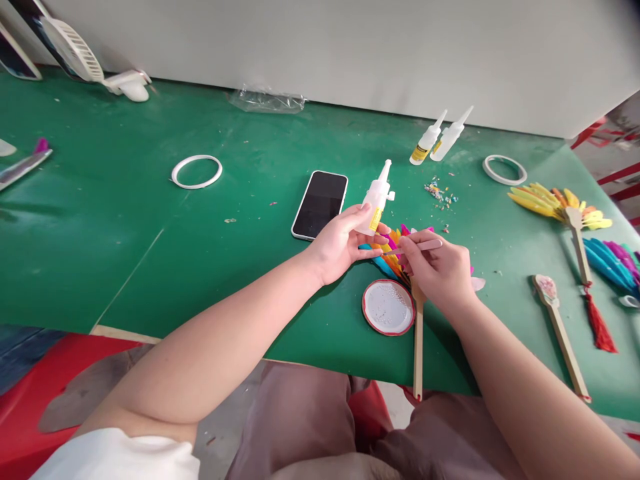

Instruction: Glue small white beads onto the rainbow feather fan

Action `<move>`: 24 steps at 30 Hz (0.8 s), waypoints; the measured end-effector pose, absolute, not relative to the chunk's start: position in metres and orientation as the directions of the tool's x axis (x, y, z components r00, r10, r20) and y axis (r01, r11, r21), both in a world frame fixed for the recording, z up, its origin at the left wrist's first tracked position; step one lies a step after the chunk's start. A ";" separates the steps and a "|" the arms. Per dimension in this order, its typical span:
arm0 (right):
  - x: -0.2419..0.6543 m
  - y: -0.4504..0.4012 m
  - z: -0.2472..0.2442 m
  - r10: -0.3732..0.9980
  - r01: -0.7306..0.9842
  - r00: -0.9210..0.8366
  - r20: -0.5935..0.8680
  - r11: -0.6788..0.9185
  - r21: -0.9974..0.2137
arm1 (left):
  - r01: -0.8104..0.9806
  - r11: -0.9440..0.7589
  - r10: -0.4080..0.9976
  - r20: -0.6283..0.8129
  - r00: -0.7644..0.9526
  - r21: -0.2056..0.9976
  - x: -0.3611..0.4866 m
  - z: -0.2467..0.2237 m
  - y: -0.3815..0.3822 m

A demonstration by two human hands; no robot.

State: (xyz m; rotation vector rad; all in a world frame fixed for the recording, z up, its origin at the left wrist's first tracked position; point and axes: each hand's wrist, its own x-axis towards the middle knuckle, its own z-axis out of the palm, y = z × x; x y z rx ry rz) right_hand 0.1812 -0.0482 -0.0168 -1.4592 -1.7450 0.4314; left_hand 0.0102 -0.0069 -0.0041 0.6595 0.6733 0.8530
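My left hand [336, 248] is closed around a white glue bottle [374, 201] with a yellow label, its nozzle pointing up. Pinched in the fingers of my right hand [443, 267] is a pair of tweezers [429, 245], the thin tip reaching left toward my left fingers. Beneath both hands lies a multicoloured feather fan [384, 265], partly hidden, with its wooden handle [419, 353] running past the table's front edge. A red-rimmed lid [389, 308] holding tiny beads or stones sits left of that handle.
A phone [320, 203] lies behind my left hand. Two glue bottles [426, 143] stand farther back, near scattered bits [441, 195]. Tape rings [197, 172] lie left and right. On the right are a yellow feather fan [580, 227], a bare wooden handle [563, 333] and blue feathers [607, 263].
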 end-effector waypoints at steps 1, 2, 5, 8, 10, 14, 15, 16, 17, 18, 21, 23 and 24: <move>0.181 -0.048 -0.017 0.933 0.662 -0.013 0.360 0.278 -0.696 | -0.447 0.493 0.835 -0.262 0.483 0.746 0.010 -0.004 -0.007; 0.181 -0.048 -0.017 0.931 0.667 -0.016 0.364 0.281 -0.690 | -0.448 0.493 0.836 -0.264 0.481 0.746 0.010 -0.003 -0.007; 0.181 -0.048 -0.016 0.931 0.675 -0.011 0.366 0.277 -0.684 | -0.456 0.487 0.841 -0.261 0.474 0.745 0.009 -0.003 -0.007; 0.180 -0.048 -0.017 0.935 0.666 0.024 0.355 0.250 -0.703 | -0.457 0.487 0.841 -0.259 0.475 0.744 0.009 -0.004 -0.006; 0.181 -0.048 -0.017 0.934 0.661 0.036 0.355 0.244 -0.710 | -0.454 0.491 0.838 -0.261 0.478 0.743 0.009 -0.005 -0.006; 0.181 -0.048 -0.019 0.936 0.662 0.012 0.351 0.255 -0.704 | -0.453 0.495 0.837 -0.267 0.478 0.741 0.010 -0.005 -0.006; 0.181 -0.048 -0.019 0.936 0.665 0.005 0.352 0.260 -0.700 | -0.453 0.495 0.837 -0.268 0.476 0.742 0.010 -0.005 -0.007; 0.180 -0.048 -0.018 0.935 0.668 0.000 0.355 0.265 -0.695 | -0.452 0.494 0.838 -0.269 0.475 0.742 0.010 -0.004 -0.007; 0.180 -0.048 -0.018 0.933 0.672 -0.008 0.361 0.272 -0.689 | -0.452 0.494 0.838 -0.269 0.474 0.743 0.010 -0.004 -0.007; 0.180 -0.048 -0.017 0.930 0.675 -0.018 0.367 0.282 -0.682 | -0.452 0.494 0.838 -0.268 0.474 0.743 0.010 -0.004 -0.007; 0.179 -0.048 -0.015 0.921 0.681 -0.043 0.387 0.311 -0.663 | -0.454 0.491 0.840 -0.265 0.474 0.743 0.010 -0.003 -0.007; 0.179 -0.048 -0.015 0.917 0.689 -0.049 0.397 0.319 -0.651 | -0.454 0.490 0.840 -0.263 0.475 0.744 0.010 -0.003 -0.007; 0.179 -0.048 -0.015 0.915 0.695 -0.050 0.399 0.319 -0.645 | -0.454 0.489 0.840 -0.263 0.474 0.745 0.009 -0.003 -0.007</move>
